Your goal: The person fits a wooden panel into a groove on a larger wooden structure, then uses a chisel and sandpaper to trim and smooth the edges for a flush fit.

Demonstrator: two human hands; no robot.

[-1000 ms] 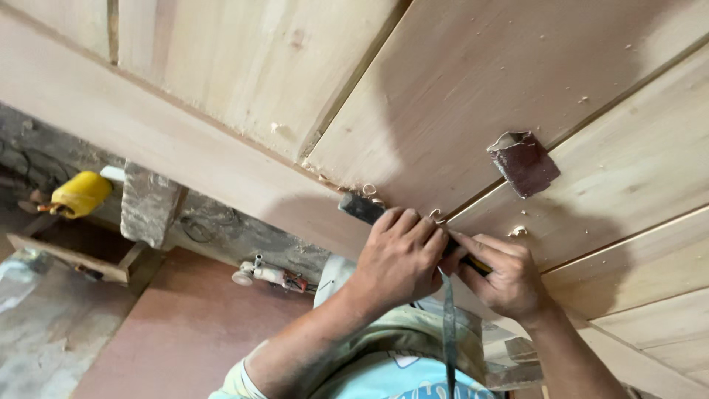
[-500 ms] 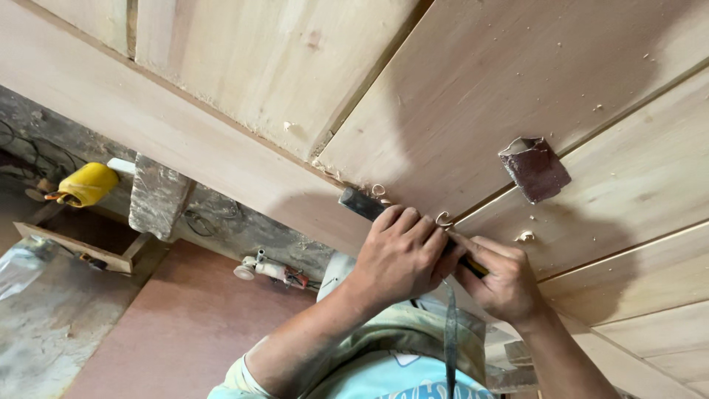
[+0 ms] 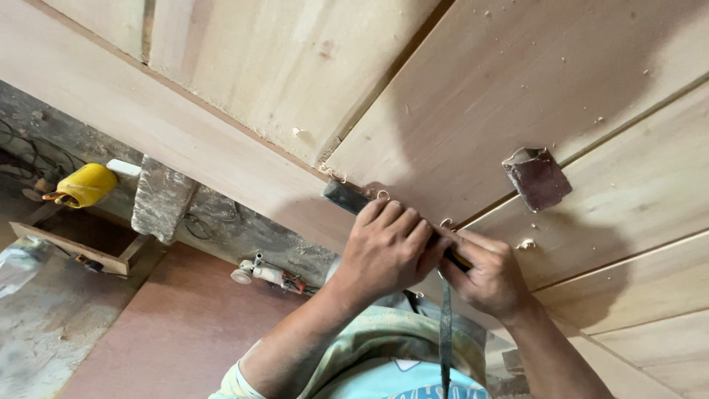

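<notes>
Sandpaper [image 3: 538,177] lower, beside hands [image 3: 432,255]

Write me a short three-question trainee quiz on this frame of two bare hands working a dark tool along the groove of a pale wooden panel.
1. True or false: both the left hand and the right hand grip the dark-bladed chisel-like tool.
2. Which lies on the pale wooden panel to the right of the hands?
A. a yellow container
B. a folded piece of brown sandpaper
C. a power tool
3. Fill in: the small curled wood shavings lie on the ____.

Key: 1 true; 2 B; 3 panel.
</notes>
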